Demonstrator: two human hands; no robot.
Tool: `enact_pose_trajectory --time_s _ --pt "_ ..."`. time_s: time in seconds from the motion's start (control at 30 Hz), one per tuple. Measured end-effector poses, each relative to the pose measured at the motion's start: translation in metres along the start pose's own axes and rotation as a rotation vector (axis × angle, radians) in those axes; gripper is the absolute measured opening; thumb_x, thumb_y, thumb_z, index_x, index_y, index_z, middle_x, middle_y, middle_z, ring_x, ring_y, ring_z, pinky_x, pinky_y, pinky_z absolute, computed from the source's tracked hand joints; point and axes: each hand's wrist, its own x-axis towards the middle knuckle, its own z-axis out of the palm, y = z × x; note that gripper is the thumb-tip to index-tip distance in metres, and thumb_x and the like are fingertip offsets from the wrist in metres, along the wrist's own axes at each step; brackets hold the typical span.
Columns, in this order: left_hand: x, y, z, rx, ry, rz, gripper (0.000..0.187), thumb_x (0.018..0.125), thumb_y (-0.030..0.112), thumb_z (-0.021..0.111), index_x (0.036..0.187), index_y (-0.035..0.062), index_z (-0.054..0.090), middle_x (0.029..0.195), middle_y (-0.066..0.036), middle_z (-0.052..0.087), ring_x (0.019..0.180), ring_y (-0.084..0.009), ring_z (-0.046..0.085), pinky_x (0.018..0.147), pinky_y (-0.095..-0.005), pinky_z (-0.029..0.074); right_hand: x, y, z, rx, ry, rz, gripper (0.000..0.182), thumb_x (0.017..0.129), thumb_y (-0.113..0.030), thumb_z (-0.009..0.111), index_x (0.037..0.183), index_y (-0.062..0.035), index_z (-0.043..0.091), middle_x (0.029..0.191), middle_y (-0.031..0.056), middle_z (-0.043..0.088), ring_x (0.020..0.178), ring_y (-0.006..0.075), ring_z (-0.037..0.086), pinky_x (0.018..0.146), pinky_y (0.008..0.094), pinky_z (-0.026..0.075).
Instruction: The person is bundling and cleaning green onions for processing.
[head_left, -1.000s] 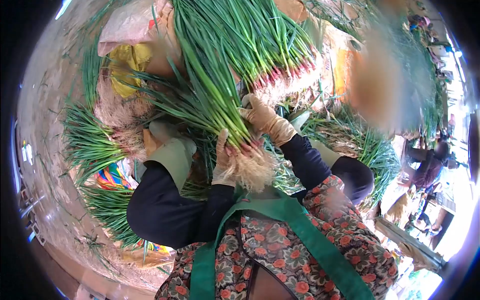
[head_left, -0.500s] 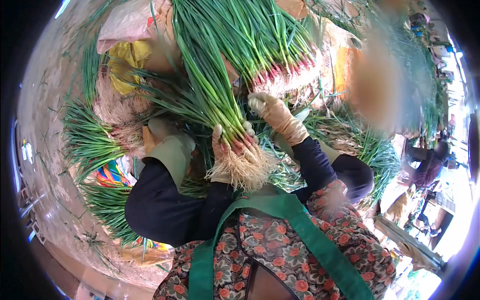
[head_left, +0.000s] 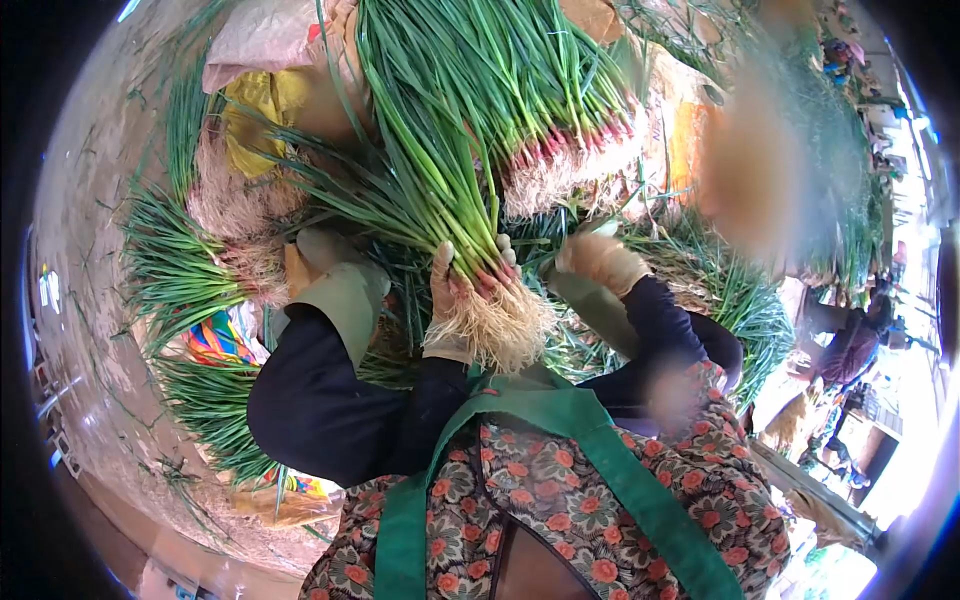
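A bunch of green onions [head_left: 462,235] with pinkish bases and pale hanging roots is held in my gloved left hand [head_left: 442,290], whose fingers wrap round the stems just above the roots. My gloved right hand [head_left: 600,262] is to the right of that bunch, apart from it, over the green boot on that side; its fingers are partly hidden and blurred. Beyond both hands lies a large pile of green onions [head_left: 490,80], its red bases and roots pointing toward me.
More onion bundles [head_left: 190,275] lie at the left beside a yellow bag [head_left: 250,125] and a pale sack [head_left: 262,45]. Loose greens [head_left: 745,310] are at the right. A person [head_left: 855,345] is at the far right. A blurred spot covers the upper right.
My right hand has moved right and down, away from the held bunch and the pile's roots. My left hand still holds the bunch, shifted slightly right.
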Motion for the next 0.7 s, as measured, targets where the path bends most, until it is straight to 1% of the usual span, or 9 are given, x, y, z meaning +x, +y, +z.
enact_pose_trajectory --time_s 0.07,0.17,0.23,0.37,0.43,0.5,0.57,0.63,0.7 --pt "0.003 -0.001 0.002 -0.039 0.031 0.020 0.061 0.082 0.048 0.055 0.115 -0.0029 0.049 0.099 -0.018 0.060 0.085 -0.0281 0.061 0.074 -0.0419 0.052 -0.027 -0.018 -0.017 0.035 -0.199 -0.036 0.032 0.084 -0.033 0.050 0.089 -0.0031 0.059 0.085 0.0167 0.064 0.087 0.0317 0.062 0.076 0.0382 0.049" --pt "-0.006 -0.005 0.007 -0.137 0.198 0.026 0.059 0.082 0.047 0.055 0.116 -0.0011 0.050 0.108 -0.017 0.059 0.093 -0.0284 0.061 0.080 -0.0419 0.051 0.028 -0.018 -0.002 0.572 0.707 -0.452 0.030 0.091 -0.019 0.047 0.115 -0.0010 0.050 0.097 0.0152 0.063 0.087 0.0288 0.061 0.079 0.0368 0.047" --pt "-0.008 -0.003 0.015 0.064 0.240 0.022 0.053 0.081 0.044 0.061 0.111 0.0021 0.053 0.099 -0.013 0.062 0.087 -0.0223 0.061 0.077 -0.0332 0.051 0.028 -0.063 -0.053 1.006 0.613 -0.278 0.035 0.092 -0.021 0.048 0.120 -0.0003 0.046 0.100 0.0165 0.061 0.091 0.0243 0.060 0.083 0.0344 0.045" --pt "-0.019 -0.003 0.001 0.387 0.468 0.221 0.033 0.075 0.033 0.072 0.093 0.0088 0.059 0.072 -0.003 0.059 0.055 -0.0090 0.054 0.051 -0.0184 0.045 0.028 -0.130 -0.060 0.038 0.564 -0.279 0.036 0.093 -0.022 0.041 0.124 -0.0036 0.043 0.099 0.0174 0.058 0.093 0.0269 0.056 0.081 0.0345 0.044" --pt "-0.021 -0.002 0.005 0.291 0.462 0.204 0.028 0.077 0.028 0.070 0.094 0.0079 0.059 0.064 -0.002 0.058 0.047 -0.0092 0.052 0.044 -0.0195 0.045 0.011 -0.138 -0.085 0.080 0.339 -0.272 0.035 0.092 -0.018 0.041 0.124 -0.0029 0.044 0.109 0.0177 0.054 0.101 0.0291 0.053 0.085 0.0368 0.042" --pt "-0.016 -0.004 0.000 0.203 0.426 0.147 0.023 0.079 0.023 0.068 0.092 0.0055 0.061 0.057 -0.004 0.058 0.043 -0.0113 0.053 0.041 -0.0214 0.047 0.005 -0.130 -0.079 0.013 0.456 -0.391 0.037 0.091 -0.015 0.042 0.126 -0.0022 0.042 0.117 0.0183 0.050 0.107 0.0293 0.051 0.089 0.0362 0.041" --pt "0.000 -0.004 -0.012 0.075 0.367 0.097 0.017 0.078 0.021 0.067 0.083 0.0052 0.062 0.053 -0.005 0.058 0.039 -0.0103 0.053 0.036 -0.0194 0.044 -0.007 -0.122 -0.059 0.302 0.599 -0.447 0.043 0.092 -0.016 0.043 0.132 -0.0021 0.035 0.125 0.0188 0.044 0.113 0.0264 0.047 0.094 0.0334 0.039" --pt "0.003 -0.008 0.003 0.086 0.276 0.179 0.016 0.078 0.020 0.066 0.080 0.0048 0.063 0.052 -0.005 0.059 0.039 -0.0094 0.054 0.033 -0.0177 0.042 -0.031 -0.141 -0.049 1.198 0.484 -0.397 0.044 0.092 -0.016 0.046 0.131 -0.0012 0.034 0.129 0.0192 0.041 0.116 0.0240 0.045 0.094 0.0343 0.039" --pt "-0.006 -0.007 0.026 0.032 0.206 0.191 0.016 0.078 0.020 0.065 0.080 0.0048 0.061 0.058 -0.004 0.060 0.042 -0.0102 0.053 0.039 -0.0202 0.045 -0.054 -0.147 -0.032 1.651 0.366 -0.305 0.044 0.091 -0.018 0.048 0.129 -0.0008 0.036 0.127 0.0185 0.043 0.114 0.0236 0.047 0.093 0.0345 0.040"
